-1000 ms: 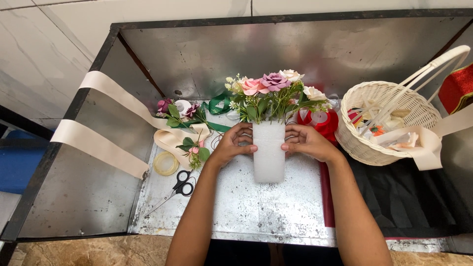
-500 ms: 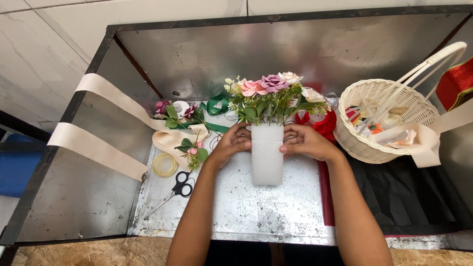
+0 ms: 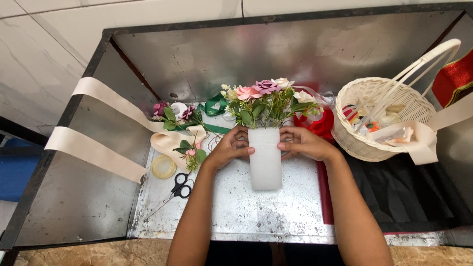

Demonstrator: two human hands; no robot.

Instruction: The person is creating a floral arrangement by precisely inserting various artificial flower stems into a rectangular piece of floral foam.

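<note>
Nearest, arms: two bare forearms reach up from the bottom edge toward the middle of the metal tabletop (image 3: 236,216).
Left hand (image 3: 230,148): curled against the left side of the white foam block (image 3: 265,158), thumb and fingertips pressed to its upper part.
Right hand (image 3: 304,143): curled against the block's right side, fingers closed onto its upper edge, so the block is held between both hands.
White foam block: tall and rectangular, its lower end resting on the tabletop near the centre, its upper end toward the far wall.
Flowers (image 3: 266,101): a cluster of pink, purple and cream blooms with green leaves, rising from the far end of the block, just beyond the fingertips.
Scissors (image 3: 172,192): black-handled, lying on the tabletop to the left of the left forearm.
Tape roll (image 3: 163,166): a pale yellow ring just beyond the scissors.
Loose sprigs (image 3: 175,114): small flowers and leaves, with green ribbon (image 3: 214,104), left of the arrangement.
Cream ribbon (image 3: 96,152): two wide bands draped over the left wall of the metal tray.
Red cloth (image 3: 318,125): bunched just behind the right hand.
Wicker basket (image 3: 364,143): white, with a tall handle, to the right and well apart from the block, holding mixed small items.
</note>
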